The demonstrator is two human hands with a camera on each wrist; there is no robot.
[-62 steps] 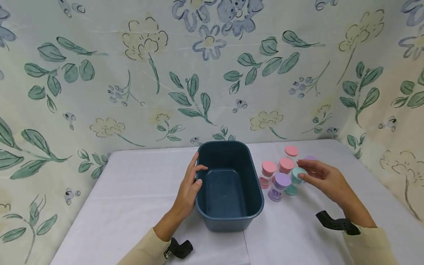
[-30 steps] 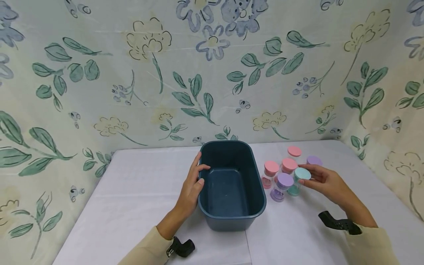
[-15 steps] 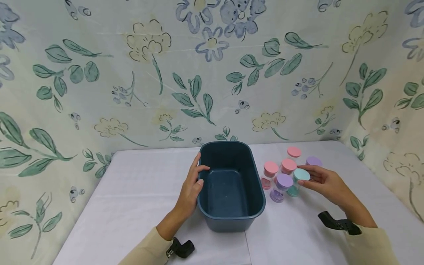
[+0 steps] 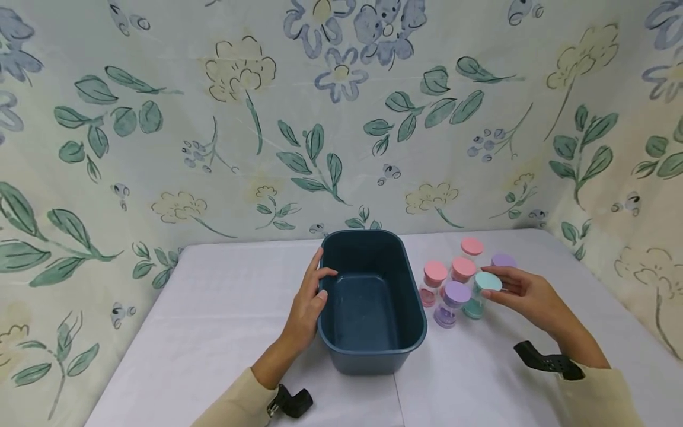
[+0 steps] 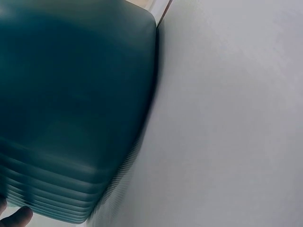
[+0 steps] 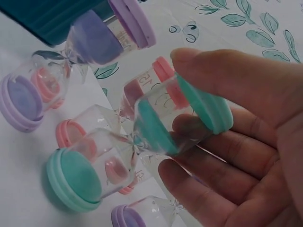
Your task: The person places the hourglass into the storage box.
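In the head view a mint-green sand timer (image 4: 488, 281) leans slightly right, its lower cap on or close to the tablecloth. My right hand (image 4: 525, 293) pinches its upper cap between thumb and fingers, as the right wrist view shows with the hourglass (image 6: 156, 125) close up. Beside it stand a purple sand timer (image 4: 456, 294), several pink-capped ones, including a nearer pink sand timer (image 4: 435, 273), and another purple cap (image 4: 504, 261) partly behind the hand. My left hand (image 4: 304, 308) grips the left rim of a dark blue plastic bin (image 4: 373, 356), which has nothing inside.
White cloth covers the table (image 4: 229, 320). Behind and on both sides hangs a floral fabric backdrop (image 4: 341, 148). The bin stands just left of the timers, its right wall close to the nearest pink one.
My right hand has closed on the mint-green sand timer, whose top has tipped a little to the right. My left hand and the bin stay in place; the head view shifts slightly.
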